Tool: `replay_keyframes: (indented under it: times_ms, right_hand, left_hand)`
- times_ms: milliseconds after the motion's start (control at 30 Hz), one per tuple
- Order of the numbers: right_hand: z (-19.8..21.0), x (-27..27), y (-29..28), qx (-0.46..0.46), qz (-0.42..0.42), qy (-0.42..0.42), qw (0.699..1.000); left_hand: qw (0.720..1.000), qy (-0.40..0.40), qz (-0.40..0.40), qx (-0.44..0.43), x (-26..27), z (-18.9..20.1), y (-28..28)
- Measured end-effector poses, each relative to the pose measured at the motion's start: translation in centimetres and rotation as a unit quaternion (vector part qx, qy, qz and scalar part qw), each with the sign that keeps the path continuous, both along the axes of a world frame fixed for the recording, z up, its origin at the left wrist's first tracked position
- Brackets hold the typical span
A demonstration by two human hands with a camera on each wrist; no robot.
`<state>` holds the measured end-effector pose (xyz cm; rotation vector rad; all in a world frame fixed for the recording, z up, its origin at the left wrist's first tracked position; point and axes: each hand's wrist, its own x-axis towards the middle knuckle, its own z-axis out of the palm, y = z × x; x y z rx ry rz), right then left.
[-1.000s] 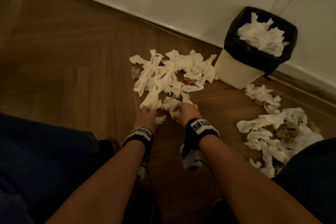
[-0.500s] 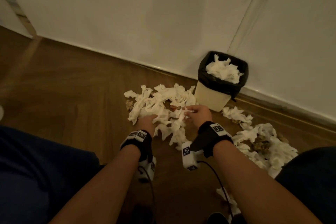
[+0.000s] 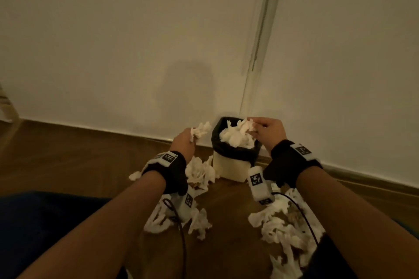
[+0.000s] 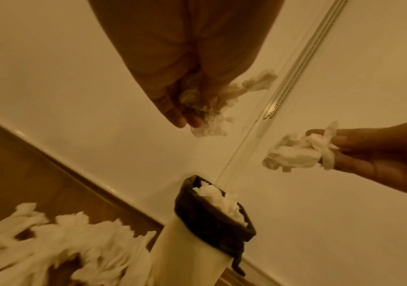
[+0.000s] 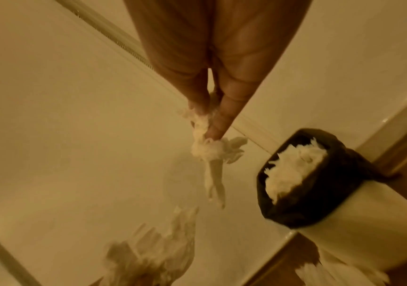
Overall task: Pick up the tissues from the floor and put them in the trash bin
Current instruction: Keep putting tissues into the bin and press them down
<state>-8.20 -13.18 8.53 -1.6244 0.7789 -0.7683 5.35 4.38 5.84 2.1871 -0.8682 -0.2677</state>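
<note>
A small white trash bin (image 3: pixel 229 169) with a black liner (image 3: pixel 216 140) stands against the wall, heaped with white tissues (image 3: pixel 235 139). My left hand (image 3: pixel 184 140) grips a crumpled tissue (image 3: pixel 200 130) just left of the bin's rim, above the floor. My right hand (image 3: pixel 265 130) pinches another tissue wad (image 3: pixel 247 125) over the bin's right side. In the left wrist view the left hand's tissue (image 4: pixel 207 108) hangs above the bin (image 4: pixel 197 251). The right wrist view shows the pinched tissue (image 5: pixel 209 154) dangling left of the bin (image 5: pixel 332 209).
Several crumpled tissues lie on the wooden floor left of the bin (image 3: pixel 199 172), near my left forearm (image 3: pixel 199 222) and at the right (image 3: pixel 281 229). The white wall (image 3: pixel 113 52) and baseboard (image 3: pixel 362 183) run behind the bin. My dark-clothed knees flank the scene.
Both hands have lifted off the floor pile, each carrying a tissue, and risen to the bin. The view has tilted up toward the wall.
</note>
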Motion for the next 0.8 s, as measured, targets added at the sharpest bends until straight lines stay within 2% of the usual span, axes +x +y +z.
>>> replay_keyframes:
  times_ms: [167,333,467,600,800]
  right_hand:
    - [2.1,0.6,-4.5,-0.048,-0.033,0.002,0.998]
    - [0.9,2.7,-8.0,-0.048,-0.061,0.012,0.997]
    - [-1.6,4.3,-9.9,-0.033,-0.070,0.031,0.996]
    - [-5.4,5.4,-11.0,-0.012,-0.076,0.067,0.995]
    - [-9.8,7.0,-11.9,-0.089,-0.033,0.209,0.973]
  left_hand:
    - [0.999,-0.034,-0.028,0.014,0.8,3.1,-4.7]
    - [0.996,-0.051,-0.072,0.025,1.2,3.5,-9.2]
    - [0.996,-0.042,-0.072,0.019,2.1,1.5,-11.9]
    - [0.996,-0.050,-0.067,0.013,3.4,-2.1,-14.1]
    - [0.996,-0.034,-0.075,-0.023,4.5,-7.6,-16.6]
